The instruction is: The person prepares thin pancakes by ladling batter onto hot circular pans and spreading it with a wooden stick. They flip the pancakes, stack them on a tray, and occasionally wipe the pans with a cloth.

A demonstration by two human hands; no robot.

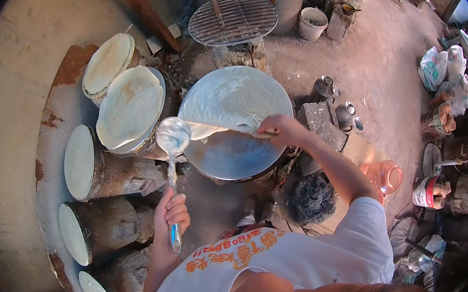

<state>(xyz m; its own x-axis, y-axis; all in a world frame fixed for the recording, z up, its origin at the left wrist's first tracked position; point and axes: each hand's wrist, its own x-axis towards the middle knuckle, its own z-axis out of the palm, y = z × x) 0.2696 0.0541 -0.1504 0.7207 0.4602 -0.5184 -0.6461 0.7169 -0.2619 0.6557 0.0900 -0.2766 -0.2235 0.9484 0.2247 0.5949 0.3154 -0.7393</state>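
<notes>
In front of me a wide round metal griddle (236, 160) carries a thin, pale pancake (232, 90) over its far half. The near half of the griddle's surface is bare. My right hand (282, 131) pinches the pancake's near edge at the right, and that edge is raised off the metal. A long-handled ladle (173, 135) is in my left hand (173, 213), its fingers wrapped round the handle. The ladle's round bowl points away from me, over the griddle's left rim, and looks smeared with whitish batter.
At the left stand several drum stoves with round tops (79, 163); a large pale sheet (131, 106) overhangs one. Beyond the griddle is a round wire rack (233, 19). Grey blocks (322, 122), a dark fibrous heap (310, 199) and an orange-pink jar (383, 176) lie to the right.
</notes>
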